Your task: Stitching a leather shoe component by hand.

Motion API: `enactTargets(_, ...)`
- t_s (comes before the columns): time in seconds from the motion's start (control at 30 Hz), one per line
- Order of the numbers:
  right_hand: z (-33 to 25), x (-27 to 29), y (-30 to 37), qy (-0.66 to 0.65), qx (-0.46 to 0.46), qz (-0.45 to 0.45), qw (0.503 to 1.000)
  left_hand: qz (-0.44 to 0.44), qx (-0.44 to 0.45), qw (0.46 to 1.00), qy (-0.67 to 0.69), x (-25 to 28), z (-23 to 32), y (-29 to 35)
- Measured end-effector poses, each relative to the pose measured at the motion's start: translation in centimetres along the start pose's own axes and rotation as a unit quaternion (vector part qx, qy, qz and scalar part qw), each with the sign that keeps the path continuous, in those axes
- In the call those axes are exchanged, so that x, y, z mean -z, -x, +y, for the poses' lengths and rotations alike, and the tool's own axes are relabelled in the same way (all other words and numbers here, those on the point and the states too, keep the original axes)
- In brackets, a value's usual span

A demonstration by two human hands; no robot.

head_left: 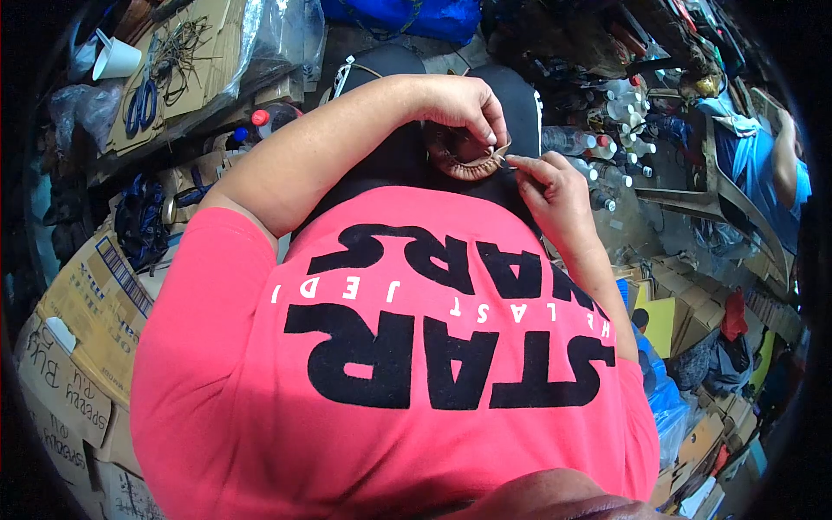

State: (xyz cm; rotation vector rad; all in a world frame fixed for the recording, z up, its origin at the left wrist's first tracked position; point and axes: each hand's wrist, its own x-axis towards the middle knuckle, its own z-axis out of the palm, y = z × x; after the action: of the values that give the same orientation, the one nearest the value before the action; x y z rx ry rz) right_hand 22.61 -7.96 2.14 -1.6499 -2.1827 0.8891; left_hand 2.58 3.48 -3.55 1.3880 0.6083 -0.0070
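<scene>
Brown pleated piece [469, 170] clamped by left hand [461, 106], thin strand [508, 159] by right hand [556, 196]; bottles [565, 139] nearby.

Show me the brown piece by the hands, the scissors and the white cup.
Brown piece [466, 171]: head view, on its pleated edge.
Scissors [142, 106]: head view, on the blue handles.
White cup [118, 61]: head view, on its side wall.

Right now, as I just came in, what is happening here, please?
The person's left hand pinches at a brown piece with a gathered rim, at the lap. The right hand is beside that rim, thumb and finger close together; anything between them is too small to identify. Plastic bottles are to the right.
</scene>
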Motion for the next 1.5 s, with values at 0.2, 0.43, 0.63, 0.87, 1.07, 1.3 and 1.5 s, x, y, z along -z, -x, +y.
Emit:
enactTargets(0.2, -0.1, -0.3, 0.1, 0.081, 0.073, 0.035, 0.993, 0.002, -0.005, 1.0, 0.008, 0.0, -0.1, 0.2)
enactTargets(0.43, 0.3, -1.1, 0.3, 0.047, 0.081, 0.061, 0.994, -0.002, -0.008, 1.0, 0.013, -0.1, -0.3, 0.2)
enactTargets(0.63, -0.8, 0.0, -0.5, 0.087, 0.064, 0.016, 0.994, -0.001, -0.007, 1.0, -0.017, -0.2, -0.1, 0.2)
enactTargets(0.87, 1.1, -0.6, -1.0, -0.023, 0.019, -0.008, 1.0, 0.024, -0.049, 0.997, -0.063, -0.7, -0.1, -0.1)
enactTargets(1.07, 5.5, -0.9, -2.4, -0.226, -0.018, -0.094, 0.969, 0.026, -0.124, 0.975, -0.184, -0.2, -0.9, -0.7)
enactTargets(1.3, 5.9, -1.1, -3.2, -0.256, 0.008, -0.122, 0.959, 0.042, -0.104, 0.974, -0.195, -0.4, -0.8, -0.9)
enactTargets(1.5, 3.5, -2.2, -2.2, -0.145, 0.039, 0.001, 0.989, 0.112, -0.107, 0.967, -0.201, -1.0, -0.1, 0.2)
